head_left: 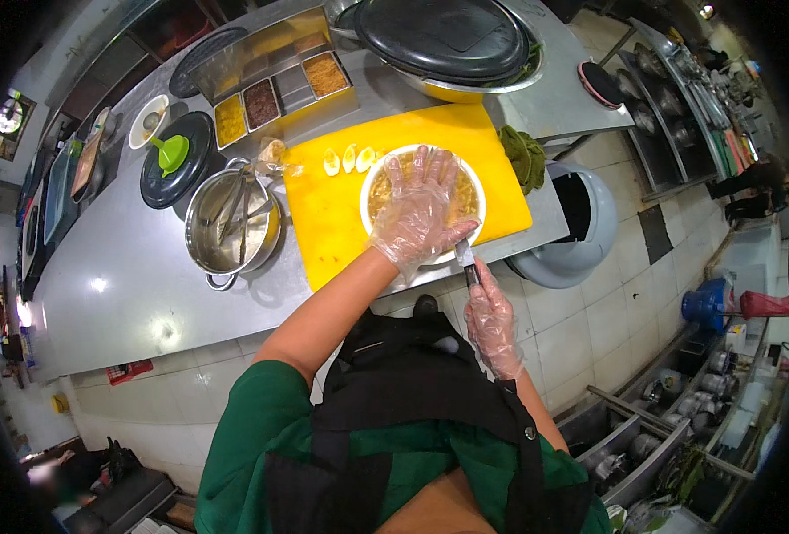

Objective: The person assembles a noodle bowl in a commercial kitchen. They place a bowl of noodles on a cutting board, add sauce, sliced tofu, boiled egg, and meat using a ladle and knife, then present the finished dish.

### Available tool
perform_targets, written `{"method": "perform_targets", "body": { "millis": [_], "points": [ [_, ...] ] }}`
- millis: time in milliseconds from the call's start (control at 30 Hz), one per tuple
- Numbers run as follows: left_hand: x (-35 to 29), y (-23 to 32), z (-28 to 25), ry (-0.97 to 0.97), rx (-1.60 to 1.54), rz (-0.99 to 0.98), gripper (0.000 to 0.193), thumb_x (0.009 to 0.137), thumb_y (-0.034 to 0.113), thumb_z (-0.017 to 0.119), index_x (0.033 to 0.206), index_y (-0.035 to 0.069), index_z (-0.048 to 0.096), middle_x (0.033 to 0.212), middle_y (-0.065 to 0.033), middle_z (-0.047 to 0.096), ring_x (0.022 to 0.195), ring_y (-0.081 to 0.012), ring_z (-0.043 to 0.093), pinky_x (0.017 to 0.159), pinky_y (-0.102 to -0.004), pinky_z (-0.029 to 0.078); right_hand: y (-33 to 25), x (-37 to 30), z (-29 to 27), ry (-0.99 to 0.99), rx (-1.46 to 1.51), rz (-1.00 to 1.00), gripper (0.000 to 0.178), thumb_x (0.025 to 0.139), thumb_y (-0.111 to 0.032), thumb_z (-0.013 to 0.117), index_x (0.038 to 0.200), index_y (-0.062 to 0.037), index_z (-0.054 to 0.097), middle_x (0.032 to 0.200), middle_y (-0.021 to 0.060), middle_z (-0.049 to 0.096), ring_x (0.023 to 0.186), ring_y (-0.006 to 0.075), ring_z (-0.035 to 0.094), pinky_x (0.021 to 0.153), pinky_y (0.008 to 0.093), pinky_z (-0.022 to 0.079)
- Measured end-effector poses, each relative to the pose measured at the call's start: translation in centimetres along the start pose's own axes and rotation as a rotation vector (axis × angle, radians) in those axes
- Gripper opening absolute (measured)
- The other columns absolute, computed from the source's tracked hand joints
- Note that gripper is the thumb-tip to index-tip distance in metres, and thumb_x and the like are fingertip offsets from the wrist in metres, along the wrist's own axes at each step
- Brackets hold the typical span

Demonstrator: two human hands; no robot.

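Observation:
My left hand (423, 209), in a clear plastic glove, lies flat with fingers spread over a round white dish (365, 203) of yellowish-brown food (381, 190). The palm hides part of the food. At the dish's near right rim, my right hand (490, 320), also gloved, is closed round the dark handle of a knife (465, 254). Its short visible blade points toward the dish, close to my left thumb; whether it touches the rim I cannot tell. Left of the dish, a few cut pieces of boiled egg (349, 158) lie on the yellow cutting board (323, 240).
A steel pot (197, 233) with utensils stands left of the board. Behind are a steel rack of seasoning trays (261, 102) and a large black-lidded basin (443, 40). A green cloth (523, 160) lies at the board's right edge, above a grey bin (603, 231).

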State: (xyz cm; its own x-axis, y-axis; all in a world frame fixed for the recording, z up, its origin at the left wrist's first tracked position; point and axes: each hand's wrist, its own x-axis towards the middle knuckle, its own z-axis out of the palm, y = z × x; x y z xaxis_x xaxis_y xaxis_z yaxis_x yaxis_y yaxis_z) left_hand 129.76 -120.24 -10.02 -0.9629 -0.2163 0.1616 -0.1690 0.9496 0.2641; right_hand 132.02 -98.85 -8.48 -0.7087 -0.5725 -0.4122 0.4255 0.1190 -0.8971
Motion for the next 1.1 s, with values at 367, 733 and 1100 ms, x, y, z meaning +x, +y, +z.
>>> {"method": "perform_targets", "body": {
  "millis": [367, 733, 1100],
  "points": [
    [1.1, 1.5, -0.7, -0.100, 0.095, -0.015, 0.089, 0.090, 0.061, 0.050, 0.152, 0.001, 0.026, 0.158, -0.0169, 0.026, 0.149, -0.0362, 0.013, 0.116, -0.0647, 0.005, -3.1, -2.5, -5.8, 0.018, -0.059, 0.177, 0.049, 0.102, -0.017, 0.052, 0.149, -0.0125, 0.041, 0.070, -0.0102, 0.039, 0.054, 0.0007, 0.035, 0.045, 0.0179, 0.030],
    [-2.2, 1.7, -7.7, 0.215, 0.173, -0.131, 0.075, 0.089, 0.058, 0.053, 0.147, 0.012, 0.041, 0.158, -0.0158, 0.028, 0.148, -0.0415, 0.012, 0.114, -0.0659, 0.003, -7.7, -3.8, -13.1, 0.173, -0.722, -0.439, 0.044, 0.101, -0.012, 0.048, 0.145, -0.0092, 0.047, 0.082, -0.0032, 0.054, 0.059, 0.0011, 0.038, 0.052, 0.0168, 0.033],
    [-19.4, -11.4, -14.1, 1.124, -0.238, -0.685, 0.027, 0.096, 0.006, 0.053, 0.121, 0.000, 0.062, 0.118, -0.0143, 0.064, 0.111, -0.0273, 0.061, 0.097, -0.0372, 0.049, -11.1, 6.6, 0.1, -0.241, -0.601, -0.671, 0.044, 0.099, -0.016, 0.053, 0.140, -0.0006, 0.049, 0.089, 0.0015, 0.065, 0.071, 0.0140, 0.059, 0.063, 0.0274, 0.047]
  ]
}}
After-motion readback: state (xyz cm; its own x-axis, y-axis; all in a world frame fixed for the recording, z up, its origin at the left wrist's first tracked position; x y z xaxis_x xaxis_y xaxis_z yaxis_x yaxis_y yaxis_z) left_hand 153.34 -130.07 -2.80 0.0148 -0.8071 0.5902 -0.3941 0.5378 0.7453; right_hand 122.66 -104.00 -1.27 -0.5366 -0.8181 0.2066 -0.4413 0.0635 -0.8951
